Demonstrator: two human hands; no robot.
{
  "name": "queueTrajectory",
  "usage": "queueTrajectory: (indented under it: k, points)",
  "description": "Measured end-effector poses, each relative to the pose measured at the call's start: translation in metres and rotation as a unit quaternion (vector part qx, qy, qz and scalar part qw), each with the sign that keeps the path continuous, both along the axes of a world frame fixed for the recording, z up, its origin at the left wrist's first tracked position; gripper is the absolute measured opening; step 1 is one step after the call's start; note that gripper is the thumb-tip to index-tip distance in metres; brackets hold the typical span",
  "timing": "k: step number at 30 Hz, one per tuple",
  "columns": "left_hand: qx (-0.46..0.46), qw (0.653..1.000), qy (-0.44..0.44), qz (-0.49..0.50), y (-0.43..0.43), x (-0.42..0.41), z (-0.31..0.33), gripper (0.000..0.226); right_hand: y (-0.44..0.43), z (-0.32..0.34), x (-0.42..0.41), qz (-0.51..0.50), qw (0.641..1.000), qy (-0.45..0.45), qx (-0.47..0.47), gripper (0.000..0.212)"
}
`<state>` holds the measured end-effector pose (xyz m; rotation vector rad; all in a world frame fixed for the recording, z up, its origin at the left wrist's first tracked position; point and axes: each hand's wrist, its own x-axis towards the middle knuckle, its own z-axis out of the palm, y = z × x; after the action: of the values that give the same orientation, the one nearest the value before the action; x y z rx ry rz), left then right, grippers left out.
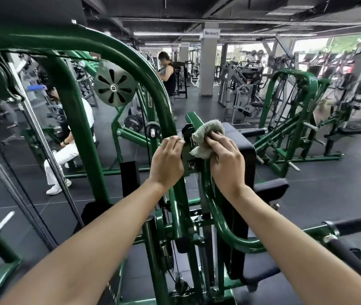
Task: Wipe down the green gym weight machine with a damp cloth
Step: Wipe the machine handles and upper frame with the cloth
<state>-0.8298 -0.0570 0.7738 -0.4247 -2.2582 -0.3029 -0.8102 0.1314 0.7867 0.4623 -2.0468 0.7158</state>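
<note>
At far left, a thick, glossy green tubular frame is arching overhead, its paint smooth and reflective. A round grey metal pulley disc, pierced with teardrop slots, is hanging from it. Behind, a seated person in white trousers is leaning forward.

At centre, the left hand is curling its fingers round a dark metal bracket on the green weight machine's upright, gripping it. Just beside it, the right hand is pinching and pressing a crumpled, fuzzy pale grey-green cloth against that bracket. A black padded cushion, matte and rectangular, is sitting directly behind the cloth.

At right, a second green machine is standing on the dark tiled floor.
</note>
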Motion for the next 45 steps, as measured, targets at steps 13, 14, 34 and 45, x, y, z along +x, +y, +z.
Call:
queueTrajectory:
  k: [13, 14, 34, 45]
  points:
    - [0.201, 0.978, -0.042, 0.035, -0.013, -0.015, 0.023, 0.026, -0.084, 0.011, -0.028, -0.014, 0.996, 0.035, 0.075, 0.041]
    - [0.203, 0.978, -0.037, 0.040, -0.014, -0.017, 0.021, 0.020, -0.091, 0.004, -0.036, -0.021, 0.996, 0.017, 0.085, 0.042]
    - [0.218, 0.974, -0.040, 0.042, -0.020, -0.027, -0.011, 0.015, -0.113, -0.024, -0.058, -0.069, 0.997, -0.044, 0.010, 0.058]
    - [0.189, 0.981, -0.036, 0.030, -0.024, -0.025, -0.013, 0.025, -0.090, -0.041, -0.041, -0.053, 0.998, -0.037, 0.011, 0.038]
